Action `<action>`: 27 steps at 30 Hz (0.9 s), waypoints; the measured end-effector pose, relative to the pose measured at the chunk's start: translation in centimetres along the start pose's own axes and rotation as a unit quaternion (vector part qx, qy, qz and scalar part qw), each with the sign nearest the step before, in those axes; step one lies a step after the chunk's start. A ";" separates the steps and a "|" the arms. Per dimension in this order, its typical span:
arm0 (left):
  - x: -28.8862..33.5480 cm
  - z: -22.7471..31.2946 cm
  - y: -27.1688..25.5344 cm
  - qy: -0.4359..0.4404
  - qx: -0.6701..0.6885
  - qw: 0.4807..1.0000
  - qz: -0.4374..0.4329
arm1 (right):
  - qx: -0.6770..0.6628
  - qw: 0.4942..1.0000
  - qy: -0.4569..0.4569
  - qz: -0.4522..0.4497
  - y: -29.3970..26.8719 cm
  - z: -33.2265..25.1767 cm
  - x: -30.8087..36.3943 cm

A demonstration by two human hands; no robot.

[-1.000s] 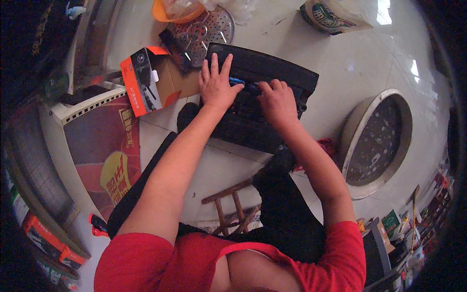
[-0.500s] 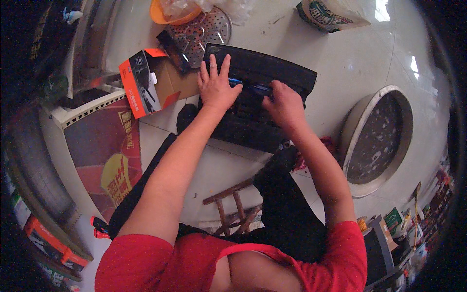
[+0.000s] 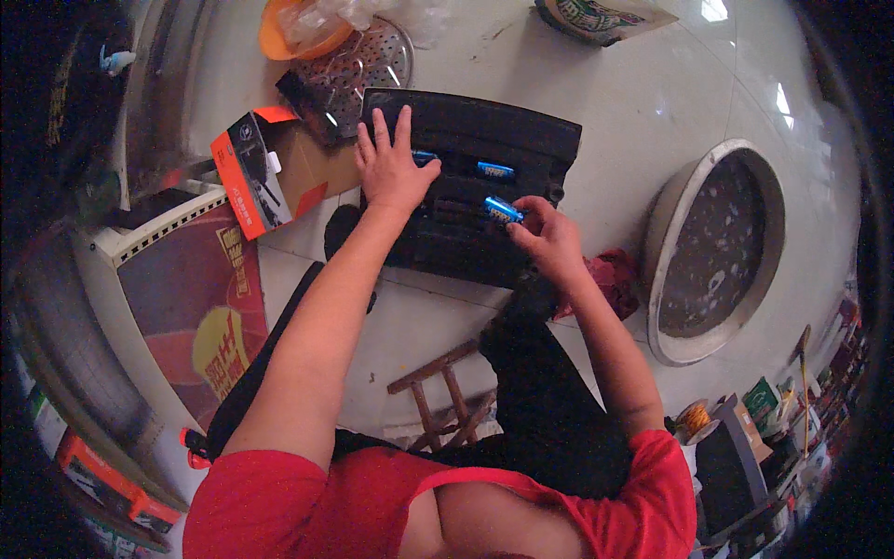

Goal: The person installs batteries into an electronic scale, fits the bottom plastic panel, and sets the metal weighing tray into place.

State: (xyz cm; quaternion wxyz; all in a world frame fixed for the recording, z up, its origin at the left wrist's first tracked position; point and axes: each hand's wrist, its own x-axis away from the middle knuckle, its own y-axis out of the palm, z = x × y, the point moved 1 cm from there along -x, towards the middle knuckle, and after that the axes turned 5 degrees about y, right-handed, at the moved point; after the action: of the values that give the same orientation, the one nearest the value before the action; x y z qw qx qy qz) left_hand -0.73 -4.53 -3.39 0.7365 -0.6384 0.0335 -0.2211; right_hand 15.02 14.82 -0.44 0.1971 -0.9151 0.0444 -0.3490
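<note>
Two hands on black tray (image 3: 466,200): left hand (image 3: 391,172) flat, right hand (image 3: 549,238) pinching blue battery (image 3: 503,209).

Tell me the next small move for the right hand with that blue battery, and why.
Probably lower the blue battery into the black device beside the seated blue cell. The right hand pinches it just above the device, and the left hand lies flat on the device, steadying it.
</note>
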 end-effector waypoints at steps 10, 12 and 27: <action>-0.1 0.8 0.5 -0.009 -0.029 1.000 -0.003 | -0.063 0.997 -0.034 -0.014 1.3 0.7 0.2; -0.1 0.9 0.5 -0.010 -0.026 1.000 0.001 | -0.067 0.997 -0.030 -0.015 1.2 0.5 0.3; 4.2 4.9 -3.0 0.393 0.181 0.898 -0.078 | -0.097 0.994 -0.043 0.009 0.9 0.5 0.2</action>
State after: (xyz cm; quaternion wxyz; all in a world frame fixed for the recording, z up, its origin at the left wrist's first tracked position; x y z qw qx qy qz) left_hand 3.85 -1.80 1.40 0.7467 -0.3558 0.2295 -0.5131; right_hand 15.53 14.11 -1.01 0.1126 -0.9437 0.0774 -0.3014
